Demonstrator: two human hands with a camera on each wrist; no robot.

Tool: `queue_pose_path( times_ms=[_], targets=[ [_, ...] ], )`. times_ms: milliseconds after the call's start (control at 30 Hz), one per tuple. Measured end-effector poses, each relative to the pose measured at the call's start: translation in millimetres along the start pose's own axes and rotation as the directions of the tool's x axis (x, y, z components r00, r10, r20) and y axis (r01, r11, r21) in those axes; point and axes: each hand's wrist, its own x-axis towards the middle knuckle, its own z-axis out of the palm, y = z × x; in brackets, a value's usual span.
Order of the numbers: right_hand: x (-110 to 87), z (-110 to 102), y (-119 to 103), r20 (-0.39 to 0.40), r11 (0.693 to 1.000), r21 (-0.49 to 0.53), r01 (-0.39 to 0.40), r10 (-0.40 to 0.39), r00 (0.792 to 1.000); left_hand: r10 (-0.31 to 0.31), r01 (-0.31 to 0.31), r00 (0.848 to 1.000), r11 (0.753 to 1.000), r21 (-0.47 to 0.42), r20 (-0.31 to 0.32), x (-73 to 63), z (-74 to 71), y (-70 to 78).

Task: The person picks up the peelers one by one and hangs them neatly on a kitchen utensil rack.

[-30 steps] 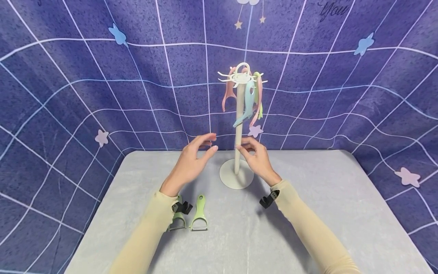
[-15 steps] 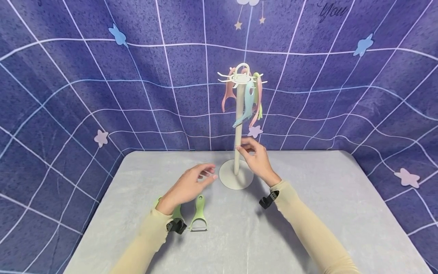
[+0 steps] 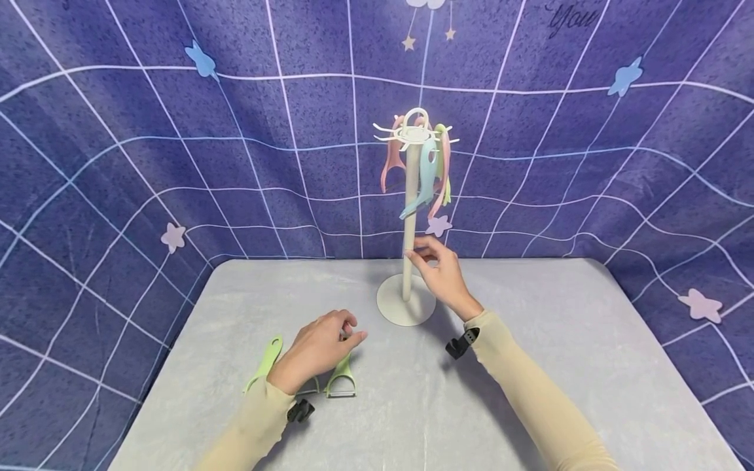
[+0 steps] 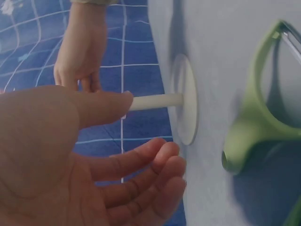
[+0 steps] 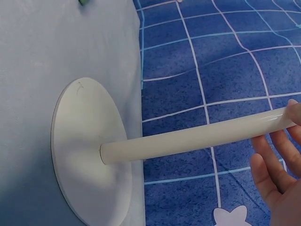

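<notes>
My left hand (image 3: 315,345) hovers over the table with loosely bent fingers, holding nothing. It partly hides a green peeler (image 3: 341,381) lying below its fingertips. Another green peeler (image 3: 268,360) lies left of my wrist, and a third, mostly covered by the wrist, shows only its blade end. In the left wrist view, one green peeler (image 4: 249,120) is near my fingers but apart from them. My right hand (image 3: 443,273) pinches the pole of a cream stand (image 3: 410,222) between thumb and fingers; the right wrist view shows this grip on the pole (image 5: 197,140).
Hooks ring the stand's top, where a blue peeler (image 3: 428,171), pink peelers (image 3: 394,157) and a green one hang, mostly on the right side. The stand's round base (image 3: 406,316) rests on the grey table (image 3: 506,314). A blue grid-patterned curtain (image 3: 312,163) surrounds the table.
My left hand has come down and toward me from beside the pole to above the green peelers, uncovering the leftmost one. The right hand keeps its grip on the pole.
</notes>
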Motion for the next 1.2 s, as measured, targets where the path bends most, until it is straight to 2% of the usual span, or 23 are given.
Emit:
queue_pose_path(
  times_ms=[167,333,500,667,1200],
  targets=[
    [-0.4,0,0,0.001,1.0,0.002,0.003,-0.003,1.0,-0.048,0.048,0.999,0.993,0.112,0.004,-6.8,-1.3,-1.3],
    [0.0,0,-2,-0.003,1.0,0.007,0.001,-0.001,1.0,-0.08,0.079,0.997,0.972,0.222,-0.003,-11.7,-3.4,-1.7],
    [0.3,0,-2,0.004,1.0,0.015,-0.015,0.015,1.0,-0.106,0.092,0.994,0.956,0.278,0.038,-16.8,-2.0,-2.2],
    [0.7,0,-3,0.007,1.0,0.018,-0.013,0.013,1.0,-0.105,0.079,0.992,0.951,0.3,0.072,-17.9,4.0,-2.2],
    [0.4,-3,-4,0.023,1.0,0.009,-0.01,0.01,1.0,-0.079,0.057,0.995,0.958,0.28,0.068,-18.7,17.8,-0.5]
  ],
)
